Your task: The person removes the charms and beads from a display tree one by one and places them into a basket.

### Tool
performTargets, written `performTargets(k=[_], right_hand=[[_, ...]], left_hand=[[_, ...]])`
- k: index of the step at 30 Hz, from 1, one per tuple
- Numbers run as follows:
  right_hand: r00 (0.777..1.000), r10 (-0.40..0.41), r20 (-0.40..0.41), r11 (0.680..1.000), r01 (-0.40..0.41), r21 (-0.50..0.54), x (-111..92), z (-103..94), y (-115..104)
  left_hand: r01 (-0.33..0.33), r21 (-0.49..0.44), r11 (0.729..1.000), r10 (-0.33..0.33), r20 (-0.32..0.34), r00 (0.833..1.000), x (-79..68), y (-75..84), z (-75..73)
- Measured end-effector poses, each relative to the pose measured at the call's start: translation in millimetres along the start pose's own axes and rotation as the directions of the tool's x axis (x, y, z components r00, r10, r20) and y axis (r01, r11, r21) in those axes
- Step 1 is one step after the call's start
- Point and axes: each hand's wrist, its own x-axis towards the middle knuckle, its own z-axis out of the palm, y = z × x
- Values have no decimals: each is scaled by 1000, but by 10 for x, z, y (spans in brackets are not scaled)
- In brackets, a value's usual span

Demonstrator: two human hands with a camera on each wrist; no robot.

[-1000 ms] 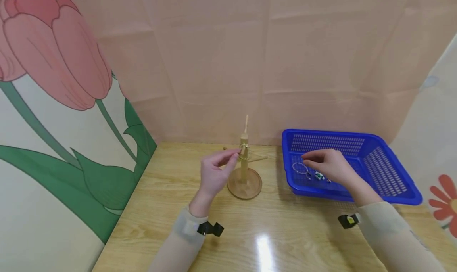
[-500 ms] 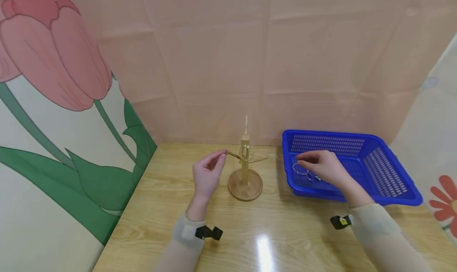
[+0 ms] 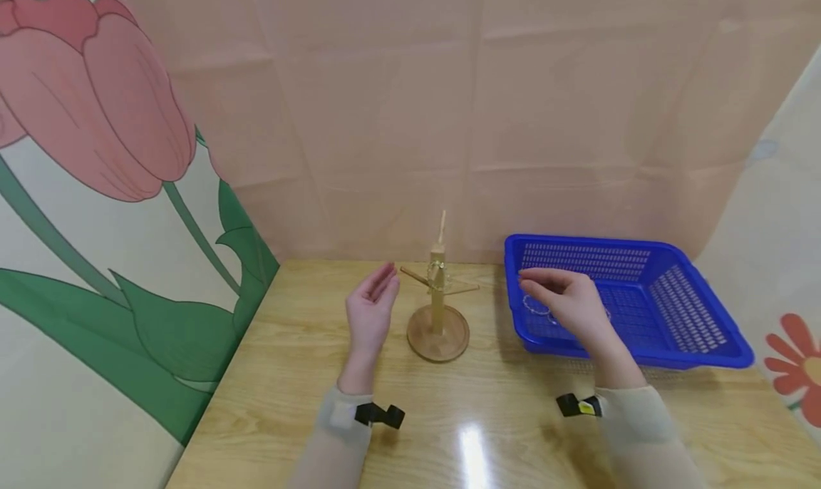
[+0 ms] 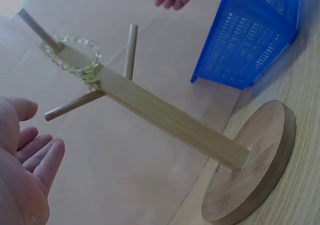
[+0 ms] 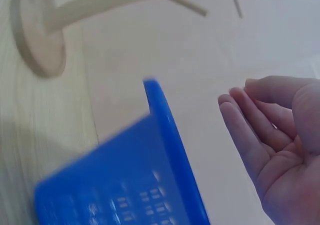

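A wooden jewelry stand (image 3: 438,311) with a round base and thin side pegs stands upright on the table. A clear and pale-green beaded bracelet (image 4: 90,78) hangs on its front peg, against the post. Just left of that peg's tip is my left hand (image 3: 370,311), its fingers loosely bent and holding nothing, apart from the stand. Over the left part of the blue basket (image 3: 699,275) hovers my right hand (image 3: 577,307). Its thumb lies close to the fingertips, and nothing shows between them. A beaded bracelet (image 3: 536,306) lies in the basket below, partly hidden by this hand.
The wooden table (image 3: 507,418) runs up to a pink cloth backdrop (image 3: 385,118). The basket stands to the right of the stand, with a gap of bare wood between them. A tulip-printed panel (image 3: 128,261) borders the table on the left.
My left hand has drawn away from the post, leftward along the peg and off its tip; the bracelet stays on the peg. My right hand has shifted left over the basket.
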Motion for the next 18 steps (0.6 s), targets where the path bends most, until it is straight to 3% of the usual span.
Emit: performTargets(k=[5,12,18], right_hand=[[999,15,-31,993,-11,118,-67,160,-80],[999,-23,-49,984,31,175,-104,409,-247],[996,-61,-65,943,79,323,-92,610,-397]], left_hand=[[40,-32,999,-38,54,998,34,-78,15],[31,-32,999,-29,71,997,39,-90,5],[19,-20,1000,-17,65,998,35,-73,-22]])
